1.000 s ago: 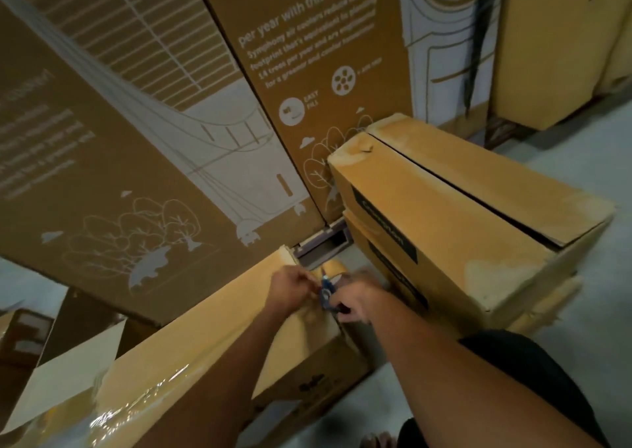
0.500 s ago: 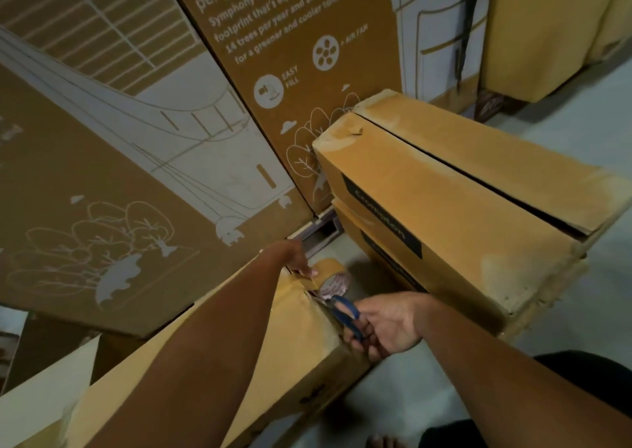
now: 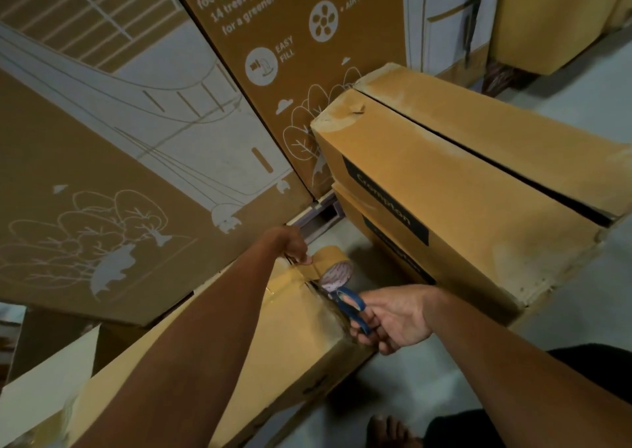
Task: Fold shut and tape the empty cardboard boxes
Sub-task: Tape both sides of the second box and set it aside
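Note:
A long cardboard box lies in front of me, its top shiny with tape. A roll of brown tape hangs at the box's far end, still joined to the taped top. My left hand reaches over the box and pinches the tape strip beside the roll. My right hand grips blue-handled scissors, whose blades point at the strip between roll and box edge. The blade tips are hard to make out.
Two stacked cardboard boxes lie to the right, the upper one's flaps parted along a dark gap. Large printed cartons lean behind. Grey floor runs to the right. My bare foot is at the bottom edge.
My right hand has drawn back to the right and down with the scissors. The tape roll has come into view, and my left hand has stretched out to the box's far end.

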`<state>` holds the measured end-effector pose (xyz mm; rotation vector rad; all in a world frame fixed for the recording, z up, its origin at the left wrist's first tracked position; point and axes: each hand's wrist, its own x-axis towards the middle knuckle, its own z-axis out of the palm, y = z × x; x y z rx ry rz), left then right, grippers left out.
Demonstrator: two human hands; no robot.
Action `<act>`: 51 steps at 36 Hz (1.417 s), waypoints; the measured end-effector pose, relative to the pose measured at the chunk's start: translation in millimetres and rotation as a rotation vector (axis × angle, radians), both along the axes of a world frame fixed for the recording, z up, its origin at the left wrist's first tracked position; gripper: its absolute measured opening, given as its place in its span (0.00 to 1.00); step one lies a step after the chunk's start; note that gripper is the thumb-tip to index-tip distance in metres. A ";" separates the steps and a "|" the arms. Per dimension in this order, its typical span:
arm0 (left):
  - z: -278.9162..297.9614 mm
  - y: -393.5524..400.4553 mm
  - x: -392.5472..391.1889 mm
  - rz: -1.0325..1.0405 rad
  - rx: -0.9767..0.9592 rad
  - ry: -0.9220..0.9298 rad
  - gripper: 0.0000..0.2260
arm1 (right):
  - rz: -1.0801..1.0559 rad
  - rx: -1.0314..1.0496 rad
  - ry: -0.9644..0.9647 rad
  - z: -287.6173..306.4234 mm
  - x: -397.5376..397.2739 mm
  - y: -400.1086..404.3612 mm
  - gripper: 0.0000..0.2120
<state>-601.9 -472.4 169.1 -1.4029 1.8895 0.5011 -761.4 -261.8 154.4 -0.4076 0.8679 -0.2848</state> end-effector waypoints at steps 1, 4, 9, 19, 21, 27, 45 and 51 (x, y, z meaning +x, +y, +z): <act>-0.8 0.5 1.2 0.020 0.002 0.014 0.20 | -0.001 -0.016 0.001 1.2 3.4 -0.7 0.22; -1.0 1.2 3.0 0.059 0.015 0.038 0.22 | -0.041 -0.034 0.027 7.8 12.9 -4.3 0.22; 8.0 3.4 3.7 0.170 0.112 0.057 0.26 | -0.059 -0.064 0.094 13.1 20.2 -7.8 0.19; -9.7 19.2 19.0 0.236 -0.066 0.268 0.16 | -0.132 -0.094 0.182 10.3 35.4 -0.5 0.13; -16.5 17.5 22.0 0.244 -0.087 0.288 0.16 | -0.162 -0.096 0.212 10.0 40.1 -0.6 0.13; -20.6 17.9 25.9 0.250 -0.104 0.310 0.15 | -0.196 -0.162 0.322 12.9 46.5 -2.1 0.07; 72.2 47.4 15.6 0.401 -0.458 0.542 0.10 | 0.196 -0.866 0.981 53.4 82.0 3.1 0.13; 110.7 61.4 40.0 0.375 -0.611 0.528 0.04 | 0.369 -1.068 1.005 53.5 129.7 18.9 0.19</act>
